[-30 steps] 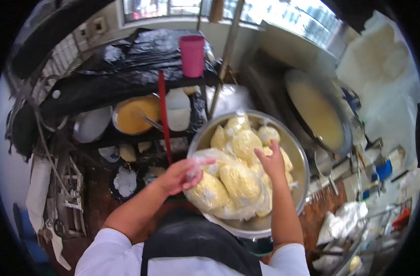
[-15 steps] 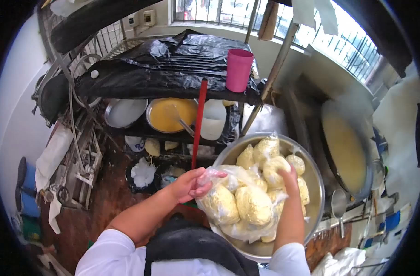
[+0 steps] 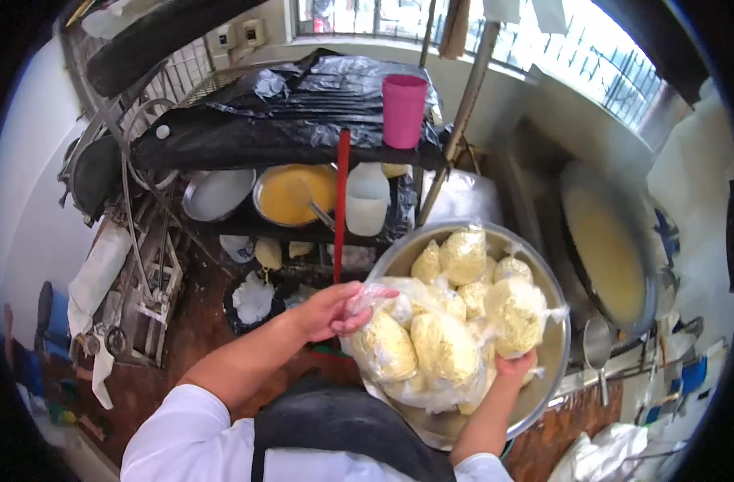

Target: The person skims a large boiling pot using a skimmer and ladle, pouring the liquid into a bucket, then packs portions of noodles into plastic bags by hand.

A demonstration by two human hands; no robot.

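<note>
My left hand [image 3: 335, 309] is closed on the gathered edge of a large clear plastic bag [image 3: 395, 394]. Inside that bag are several small packed bags of pale yellow, crumbly food [image 3: 443, 345]. Over on its right, my right hand [image 3: 514, 365] supports one filled bag [image 3: 517, 313] from below, its fingers mostly hidden behind it. More knotted bags [image 3: 463, 253] of the same yellow food lie at the back of a wide metal basin [image 3: 556, 337], which sits under both hands.
A large pan of yellowish liquid [image 3: 604, 249] steams at the right, near a strainer [image 3: 597, 345]. Ahead, a black-covered rack [image 3: 246, 120] carries a pink cup [image 3: 404, 112]; below are a bowl of orange liquid [image 3: 298, 193] and a white jug [image 3: 368, 201]. A red pole [image 3: 342, 209] stands before it.
My right hand has lifted one filled bag from among the others and moved it toward the basin's right side. My left hand keeps its hold on the large bag.
</note>
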